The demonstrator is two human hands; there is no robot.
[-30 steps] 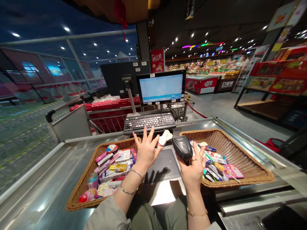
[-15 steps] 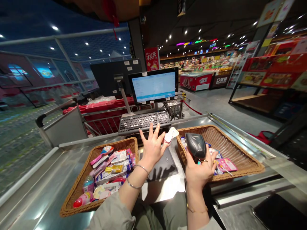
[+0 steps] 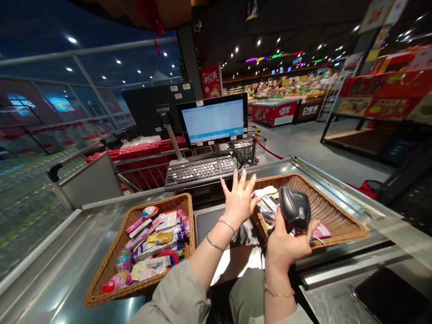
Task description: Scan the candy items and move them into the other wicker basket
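Observation:
My left hand [image 3: 239,202] is stretched out with its fingers spread, over the near left rim of the right wicker basket [image 3: 337,207]. Just beyond its thumb and index finger lies a small white item [image 3: 265,192], at the basket's left end; its kind is unclear. In my right hand [image 3: 286,247] is a black handheld barcode scanner [image 3: 294,208], its head raised over that basket. Several small packets and a pink card [image 3: 322,230] lie below, partly covered by the scanner and hand. The left wicker basket [image 3: 114,252] holds many colourful small packs, tubes and bottles.
Behind the baskets stand a black keyboard [image 3: 200,171] and a lit monitor [image 3: 213,120]. A dark grey pad [image 3: 209,222] lies between the baskets. The metal counter [image 3: 64,252] runs along the left. A dark flat object [image 3: 391,292] is at the lower right.
My left hand has moved right to the right basket and let go of the white item. My right hand has shifted slightly right with the scanner.

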